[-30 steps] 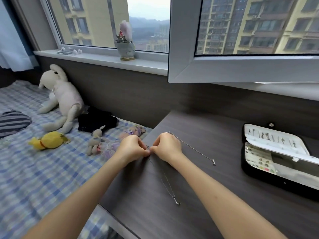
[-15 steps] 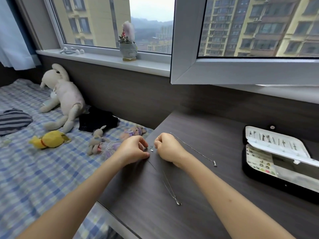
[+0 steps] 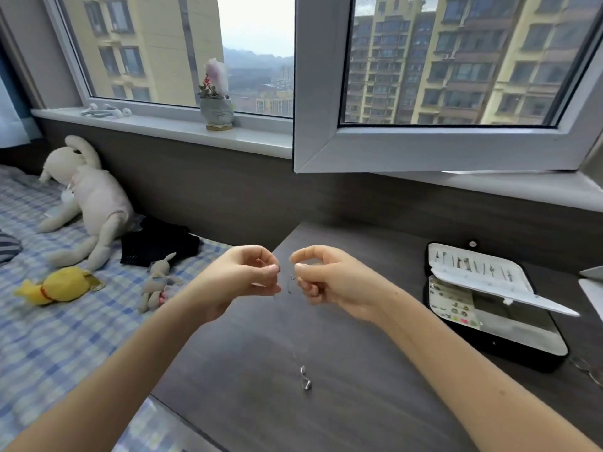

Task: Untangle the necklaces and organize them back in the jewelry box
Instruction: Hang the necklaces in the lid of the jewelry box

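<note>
My left hand (image 3: 241, 278) and my right hand (image 3: 329, 278) are raised above the dark desk (image 3: 359, 402), close together, each pinching a thin silver necklace chain (image 3: 291, 282) at fingertip level. A small clasp hangs between the fingertips. The chain drops down, faint and blurred, to a silver pendant (image 3: 305, 379) that hangs near or on the desk. The black jewelry box (image 3: 489, 308) lies open at the right, its white lid flap holding several small pieces.
A bed with a blue checked sheet (image 3: 65, 321) borders the desk on the left, with plush toys (image 3: 88, 197) and dark cloth on it. An open window sash (image 3: 424, 148) juts over the desk's back. A small pot (image 3: 217, 109) stands on the sill.
Both hands lifted off the desk and turned palms inward, raising the chain; the pendant end now dangles below them. The second chain that lay right of my right hand is no longer visible.
</note>
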Demonstrator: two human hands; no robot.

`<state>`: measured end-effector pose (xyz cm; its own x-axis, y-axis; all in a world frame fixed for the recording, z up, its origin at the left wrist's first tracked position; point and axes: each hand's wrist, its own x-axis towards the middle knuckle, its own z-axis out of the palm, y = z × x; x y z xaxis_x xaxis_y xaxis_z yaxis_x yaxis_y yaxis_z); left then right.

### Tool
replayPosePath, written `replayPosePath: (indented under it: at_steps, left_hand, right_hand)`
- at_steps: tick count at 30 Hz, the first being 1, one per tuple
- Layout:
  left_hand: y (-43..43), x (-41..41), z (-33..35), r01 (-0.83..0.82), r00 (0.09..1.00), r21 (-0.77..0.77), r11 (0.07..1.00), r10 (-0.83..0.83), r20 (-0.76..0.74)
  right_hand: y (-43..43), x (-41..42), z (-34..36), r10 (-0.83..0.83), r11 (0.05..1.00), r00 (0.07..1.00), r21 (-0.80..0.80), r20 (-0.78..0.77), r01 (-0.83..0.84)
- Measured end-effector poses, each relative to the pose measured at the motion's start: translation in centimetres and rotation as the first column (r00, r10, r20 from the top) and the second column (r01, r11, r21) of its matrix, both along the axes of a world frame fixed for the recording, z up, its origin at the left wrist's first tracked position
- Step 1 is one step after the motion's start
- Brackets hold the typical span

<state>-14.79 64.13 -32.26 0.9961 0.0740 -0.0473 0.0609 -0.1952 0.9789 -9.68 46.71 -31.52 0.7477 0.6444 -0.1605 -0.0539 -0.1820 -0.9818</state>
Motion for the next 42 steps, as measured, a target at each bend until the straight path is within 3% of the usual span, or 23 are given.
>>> replayPosePath:
  at_steps: [4, 8, 14, 21, 26, 31, 35, 42]
  left_hand:
    - [-2.2, -0.6, 3.4, 0.149, 0.986, -0.026, 0.988, -0.147, 0.078]
    - [-4.2, -0.1, 5.7, 0.270, 0.953, 0.009, 0.963, -0.269, 0.140]
    - [-8.1, 2.8, 7.9, 0.366, 0.902, 0.058, 0.929, -0.369, 0.226]
    - [-15.0, 7.8, 8.9, 0.384, 0.881, 0.057, 0.922, -0.384, 0.276]
    - [-19.5, 12.8, 6.4, 0.277, 0.904, 0.339, 0.899, -0.364, 0.225]
    - [-22.8, 17.5, 2.1, 0.163, 0.942, 0.672, 0.723, -0.316, 0.112]
    - [-24.5, 19.3, -1.3, 0.125, 0.958, 0.756, 0.643, -0.275, 0.076]
    - [-25.1, 20.3, -5.2, -0.038, 0.909, 0.865, 0.501, -0.342, 0.238]
  right_hand:
    - [-2.6, -1.1, 2.3, 0.131, 0.968, 0.906, -0.251, 0.403, -0.029]
    - [-5.5, -2.2, 5.0, 0.046, 0.970, 0.785, -0.216, 0.618, 0.113]
    - [-9.9, -2.5, 10.6, -0.151, 0.983, 0.781, 0.005, 0.606, 0.186]
    - [-14.4, 0.7, 14.9, -0.348, 0.930, 0.782, 0.087, 0.517, 0.357]
    - [-17.5, 3.1, 15.6, -0.378, 0.909, 0.779, 0.043, 0.499, 0.414]
    - [-19.9, 5.1, 15.3, -0.399, 0.899, 0.775, 0.044, 0.490, 0.435]
    - [-21.0, 7.1, 14.6, -0.426, 0.885, 0.757, 0.053, 0.495, 0.463]
    - [-21.3, 10.8, 14.2, -0.476, 0.869, 0.744, 0.123, 0.469, 0.479]
